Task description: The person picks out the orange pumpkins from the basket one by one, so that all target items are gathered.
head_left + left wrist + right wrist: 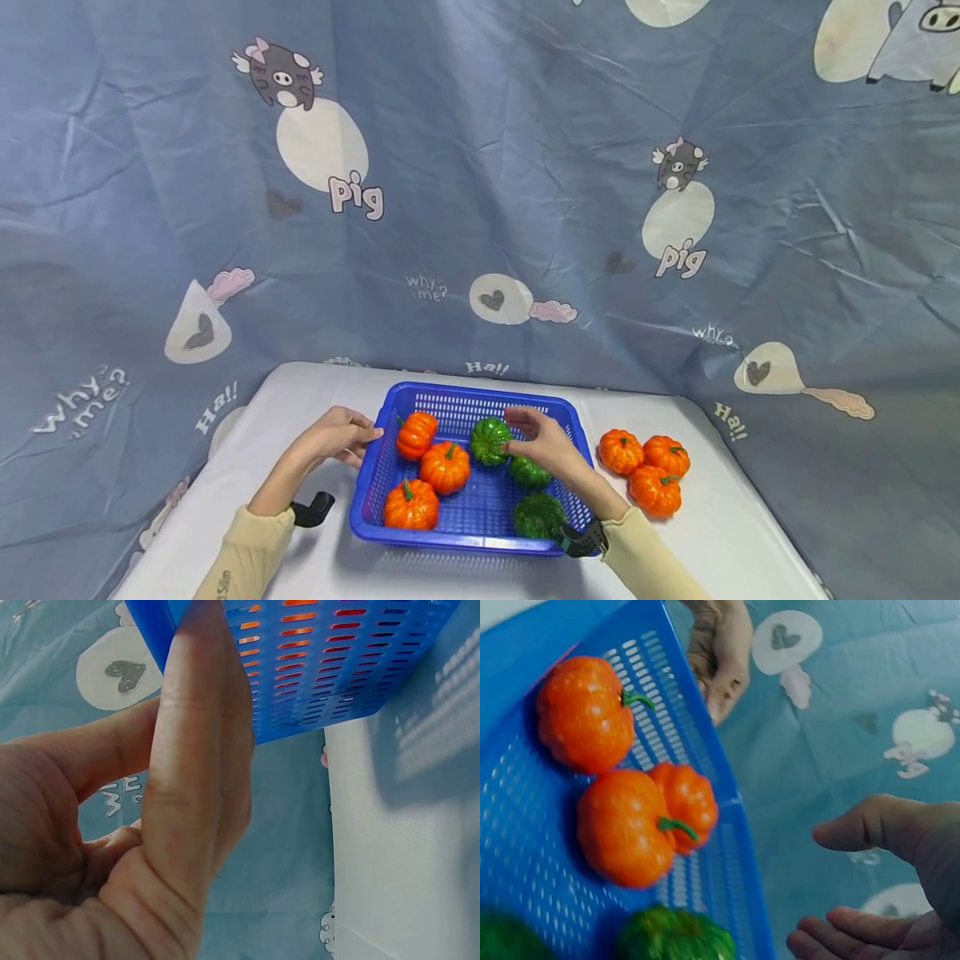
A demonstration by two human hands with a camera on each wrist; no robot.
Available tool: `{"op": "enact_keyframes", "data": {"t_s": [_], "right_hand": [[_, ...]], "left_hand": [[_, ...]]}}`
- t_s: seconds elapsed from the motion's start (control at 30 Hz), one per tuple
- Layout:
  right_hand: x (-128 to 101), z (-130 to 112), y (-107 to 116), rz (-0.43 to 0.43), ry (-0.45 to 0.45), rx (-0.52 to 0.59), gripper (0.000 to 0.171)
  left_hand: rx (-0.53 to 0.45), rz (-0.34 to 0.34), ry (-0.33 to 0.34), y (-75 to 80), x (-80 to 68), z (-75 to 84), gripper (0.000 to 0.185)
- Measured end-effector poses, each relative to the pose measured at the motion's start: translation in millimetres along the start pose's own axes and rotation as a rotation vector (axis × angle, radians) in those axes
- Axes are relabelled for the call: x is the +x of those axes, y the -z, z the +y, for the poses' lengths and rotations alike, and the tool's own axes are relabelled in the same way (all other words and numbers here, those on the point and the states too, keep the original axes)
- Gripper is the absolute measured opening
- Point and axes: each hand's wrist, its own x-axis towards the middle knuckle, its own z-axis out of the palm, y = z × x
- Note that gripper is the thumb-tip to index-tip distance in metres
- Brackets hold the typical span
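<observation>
A blue plastic basket (480, 543) with slotted walls stands on the white table. Inside lie three orange toy pumpkins, among them one at the middle (446, 468), and three green ones. My left hand (341, 435) grips the basket's left rim by the fingertips; in the left wrist view its fingers (191, 750) run up along the outer wall. Over the right part of the basket, my right hand (551, 446) holds nothing. Its thumb and fingers are spread, and its fingertips overlap the edge of the back green pumpkin (489, 442) in the head view.
Three more orange pumpkins (656, 492) sit grouped on the table to the right of the basket. A blue-grey curtain (450, 208) with pig prints hangs behind the table. Both wrists wear dark bands, the left one (313, 509) near the basket's left side.
</observation>
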Motion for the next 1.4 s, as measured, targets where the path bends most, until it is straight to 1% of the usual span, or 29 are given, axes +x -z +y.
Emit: {"op": "enact_keyframes", "data": {"t_s": [0.03, 0.23, 0.4, 0.53, 0.63, 0.77, 0.93, 1.13, 1.3, 1.4], "right_hand": [[6.2, 5.0, -5.2, -0.009, 0.003, 0.006, 0.059], [24.2, 4.7, -33.5, -0.059, -0.032, 0.02, 0.056], [34.5, 7.3, -53.1, -0.087, -0.068, 0.004, 0.056], [38.7, 9.2, -62.8, -0.115, -0.09, 0.003, 0.058], [40.5, 12.1, -67.4, -0.147, -0.127, -0.003, 0.062], [42.5, 18.7, -71.4, -0.198, -0.168, -0.041, 0.068], [45.2, 27.0, -75.0, -0.242, -0.157, -0.073, 0.068], [45.8, 31.3, -76.8, -0.277, -0.156, -0.103, 0.06], [43.8, 30.4, -76.1, -0.289, -0.159, -0.121, 0.062], [43.3, 29.1, -75.3, -0.284, -0.149, -0.137, 0.064]], "left_hand": [[-0.002, -0.002, 0.0, -0.3, 0.1, 0.0, 0.04], [-0.002, -0.007, -0.008, -0.6, 1.1, 0.6, 0.037], [0.007, -0.004, -0.01, -0.2, 1.4, 1.6, 0.036], [0.014, -0.002, -0.008, -0.3, 1.2, 1.3, 0.036], [0.017, 0.002, -0.009, -0.4, 1.0, 0.9, 0.034], [0.015, -0.001, -0.012, -0.3, 1.3, 0.4, 0.034], [0.009, 0.0, -0.001, 0.1, 0.9, 0.2, 0.035], [0.006, 0.002, 0.007, -0.9, 1.1, -1.6, 0.035], [-0.004, 0.0, 0.008, -0.9, 2.3, -2.3, 0.034], [0.008, 0.001, -0.004, -0.7, 2.7, -1.9, 0.036]]}}
